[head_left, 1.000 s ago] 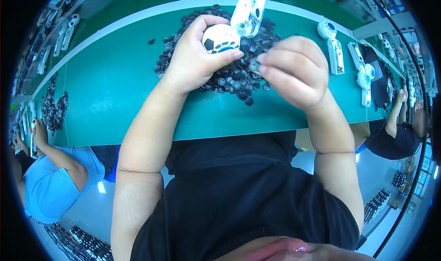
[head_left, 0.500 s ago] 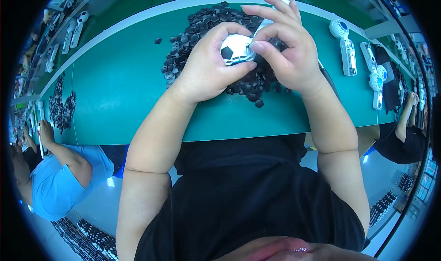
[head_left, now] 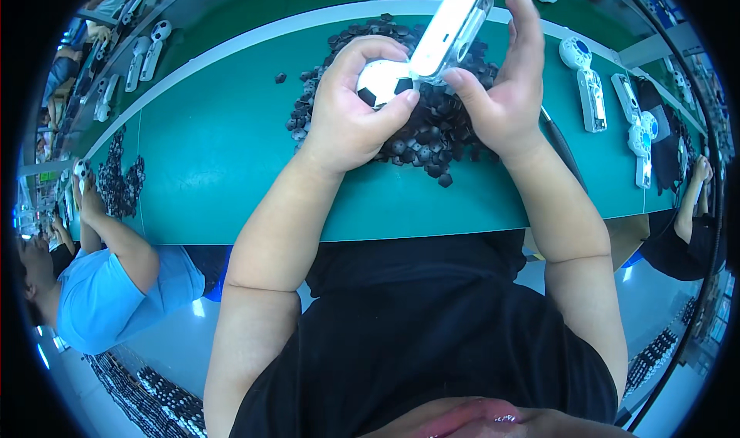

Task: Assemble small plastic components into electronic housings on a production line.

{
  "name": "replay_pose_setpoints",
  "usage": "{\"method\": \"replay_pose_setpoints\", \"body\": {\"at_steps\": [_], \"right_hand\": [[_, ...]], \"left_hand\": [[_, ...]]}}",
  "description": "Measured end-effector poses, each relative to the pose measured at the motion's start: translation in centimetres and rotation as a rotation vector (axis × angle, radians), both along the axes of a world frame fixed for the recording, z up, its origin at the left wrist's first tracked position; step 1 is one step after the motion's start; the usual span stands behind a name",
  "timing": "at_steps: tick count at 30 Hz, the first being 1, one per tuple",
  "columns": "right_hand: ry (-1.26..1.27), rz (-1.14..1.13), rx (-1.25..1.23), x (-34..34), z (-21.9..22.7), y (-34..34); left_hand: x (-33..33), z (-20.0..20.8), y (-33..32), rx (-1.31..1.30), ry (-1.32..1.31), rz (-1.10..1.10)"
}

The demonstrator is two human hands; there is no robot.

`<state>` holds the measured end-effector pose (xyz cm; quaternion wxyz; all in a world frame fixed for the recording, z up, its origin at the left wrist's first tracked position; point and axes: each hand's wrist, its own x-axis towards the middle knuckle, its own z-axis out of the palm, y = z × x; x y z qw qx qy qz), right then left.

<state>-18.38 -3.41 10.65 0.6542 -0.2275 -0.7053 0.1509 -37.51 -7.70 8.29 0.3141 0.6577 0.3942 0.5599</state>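
Observation:
My left hand [head_left: 347,118] is closed around the round head of a white handheld device [head_left: 383,81], which is patterned like a football with black pentagon patches. From that head a white rectangular handle [head_left: 451,29] tilts up and to the right, its side partly see-through. My right hand [head_left: 509,102] is open beside the handle, fingers stretched upward; the thumb tip is close to the handle's lower end, and whether it touches I cannot tell. Beneath both hands spreads a pile of small black pentagon pieces [head_left: 424,149] on the green table [head_left: 223,168].
A black pen-like tool [head_left: 566,153] lies right of my right forearm. More white ball-headed devices [head_left: 590,91] rest at the right, others on the far-left rack [head_left: 154,52]. A co-worker in a blue shirt [head_left: 116,291] sits left; another person [head_left: 686,237] works at right.
The device has turned in my left hand, so its handle now shows pointing up. My right hand has moved off the ball, its fingers straightening away.

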Motion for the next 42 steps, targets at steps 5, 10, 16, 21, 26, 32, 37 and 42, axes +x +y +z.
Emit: {"method": "replay_pose_setpoints", "body": {"at_steps": [5,10,16,21,26,32,37,42], "right_hand": [[0.387,0.657,-0.717,-0.8,-1.7,-1.2],[0.098,0.749,-0.85,0.1,-1.6,-1.4],[-0.14,0.683,-0.708,0.4,-0.5,-2.0],[-0.185,0.578,-0.715,1.6,0.4,-1.7],[-0.854,-0.347,-0.311,10.5,2.8,0.7],[-1.028,-0.78,-0.743,21.7,0.8,0.8],[-0.816,-0.793,-0.678,18.1,1.6,-0.6],[-0.572,-0.346,-0.388,5.6,4.6,-2.5]], "left_hand": [[0.3,0.5,0.1,0.213,0.123,-0.044],[0.3,1.8,0.4,0.306,0.047,-0.29],[0.2,1.2,-1.1,0.399,0.12,-0.131],[1.7,2.4,-0.8,0.248,0.058,-0.083],[-1.3,5.0,6.6,-0.175,0.167,0.298],[-11.4,0.6,22.8,-0.052,0.994,0.489],[-7.5,0.3,20.5,0.018,1.076,0.628],[1.5,5.9,7.2,-0.618,-0.47,-0.129]]}}
